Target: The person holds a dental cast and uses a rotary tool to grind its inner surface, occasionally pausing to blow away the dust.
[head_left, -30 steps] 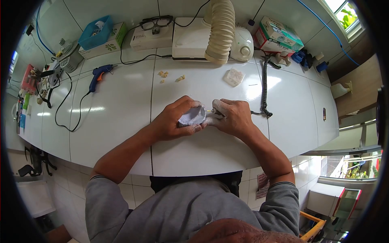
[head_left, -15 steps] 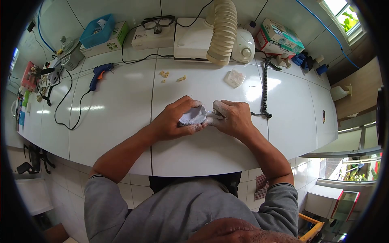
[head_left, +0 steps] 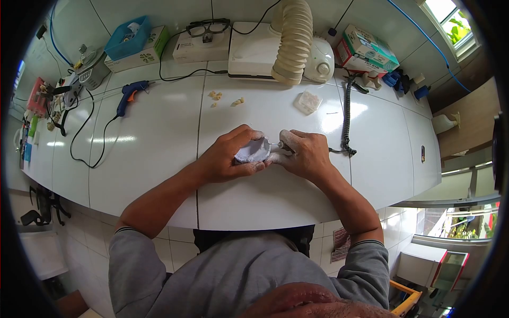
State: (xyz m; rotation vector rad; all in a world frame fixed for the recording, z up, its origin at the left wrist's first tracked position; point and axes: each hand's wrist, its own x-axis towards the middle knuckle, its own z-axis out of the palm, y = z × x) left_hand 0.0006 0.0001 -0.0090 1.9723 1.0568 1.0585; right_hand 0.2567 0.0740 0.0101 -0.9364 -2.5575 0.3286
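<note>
While our left hand (head_left: pixel 225 159) has its fingers clamped around the cast (head_left: pixel 253 152) just above the surface (head_left: pixel 159 159), our right hand (head_left: pixel 305 155) pinches a handpiece (head_left: pixel 275 144), probably touching the cast's right edge, its axis running left-right; farther back lies the hose (head_left: pixel 290 42).

Beyond my hands a ribbed extraction hose (head_left: pixel 290 42) hangs over a white box (head_left: pixel 253 50), safety glasses (head_left: pixel 207 27) beside it. To my left lies a blue glue gun (head_left: pixel 129 95); to my right, a coiled cord (head_left: pixel 346 114).
</note>
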